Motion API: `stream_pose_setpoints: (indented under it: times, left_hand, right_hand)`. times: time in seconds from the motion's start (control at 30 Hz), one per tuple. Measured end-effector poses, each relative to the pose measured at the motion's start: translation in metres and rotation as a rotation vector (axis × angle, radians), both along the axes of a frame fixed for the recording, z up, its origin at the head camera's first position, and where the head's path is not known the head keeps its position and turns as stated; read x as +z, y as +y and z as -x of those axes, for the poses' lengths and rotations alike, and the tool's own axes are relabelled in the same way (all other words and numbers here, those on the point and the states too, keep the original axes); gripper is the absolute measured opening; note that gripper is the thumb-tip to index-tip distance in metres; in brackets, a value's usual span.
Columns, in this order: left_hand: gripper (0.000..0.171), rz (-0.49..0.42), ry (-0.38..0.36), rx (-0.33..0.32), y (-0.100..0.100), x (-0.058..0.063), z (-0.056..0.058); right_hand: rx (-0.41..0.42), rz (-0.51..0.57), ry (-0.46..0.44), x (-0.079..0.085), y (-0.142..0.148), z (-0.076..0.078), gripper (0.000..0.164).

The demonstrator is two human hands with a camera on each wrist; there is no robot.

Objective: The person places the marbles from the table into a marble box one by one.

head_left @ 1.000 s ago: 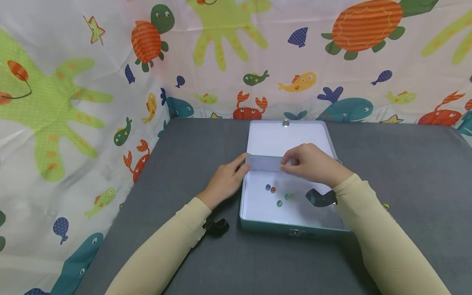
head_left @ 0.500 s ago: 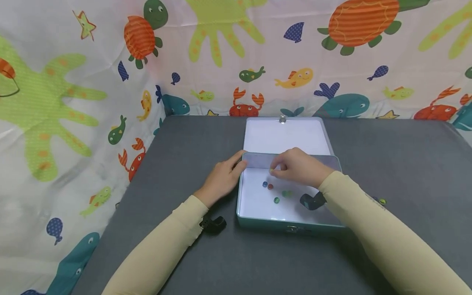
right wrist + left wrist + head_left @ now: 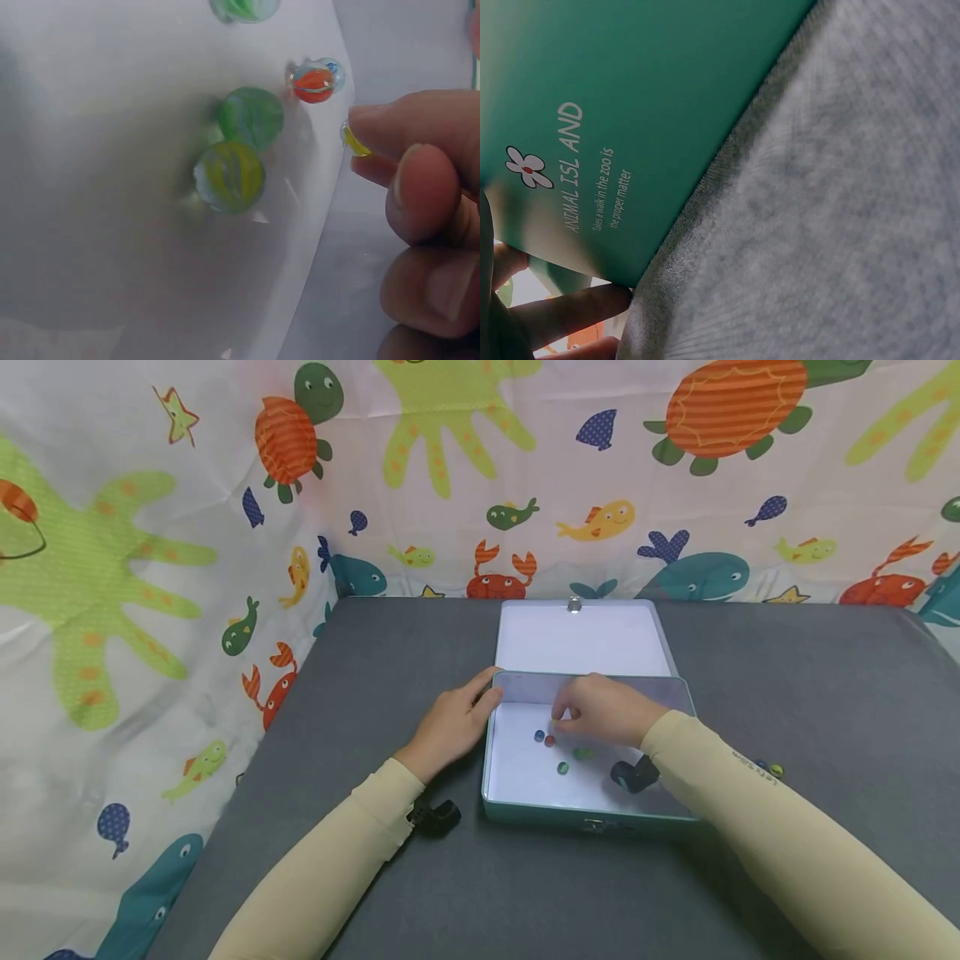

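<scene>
A green tin box with a white inside stands on the grey table, lid folded back behind it. My left hand holds the box at its back left corner, thumb at the rim and fingers outside. Inside the box, my right hand pinches a clear marble with a yellow swirl between thumb and finger, near the back wall. On the box floor lie a blue marble, a red marble, a green marble, and a touching pair, green and yellow.
More marbles lie on the table right of the box, partly hidden by my right sleeve. A metal clasp sits on the box front. A curtain printed with sea animals hangs at the back and left.
My right hand has moved left and lowered slightly toward the box floor with the marble. The left hand keeps its place at the corner. The head view has shifted a little.
</scene>
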State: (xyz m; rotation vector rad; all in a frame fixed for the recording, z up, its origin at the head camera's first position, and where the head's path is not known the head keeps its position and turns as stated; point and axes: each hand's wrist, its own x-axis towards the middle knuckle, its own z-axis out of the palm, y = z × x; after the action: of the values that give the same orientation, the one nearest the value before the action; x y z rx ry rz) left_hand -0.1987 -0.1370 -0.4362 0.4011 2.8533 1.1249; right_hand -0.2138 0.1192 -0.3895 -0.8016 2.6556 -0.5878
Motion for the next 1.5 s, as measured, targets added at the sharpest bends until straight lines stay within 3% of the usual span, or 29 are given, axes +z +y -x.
stream_pose_setpoints:
  times: [0.43, 0.7, 1.1, 1.5]
  left_hand:
    - [0.06, 0.004, 0.015, 0.016, -0.005, 0.006, 0.002]
    - [0.06, 0.003, 0.018, 0.014, -0.005, 0.004, 0.001]
    - [0.059, 0.027, 0.016, 0.025, 0.003, 0.006, -0.001]
    - [0.06, 0.018, 0.012, 0.025, 0.001, 0.001, -0.003]
  right_hand:
    - [0.054, -0.029, 0.037, -0.002, -0.008, 0.003, 0.013]
    - [0.041, -0.028, 0.007, -0.002, -0.007, 0.005, 0.015]
    - [0.01, 0.139, 0.062, 0.009, 0.01, 0.0, 0.017]
    - [-0.06, 0.205, 0.044, 0.013, 0.018, -0.005, 0.012]
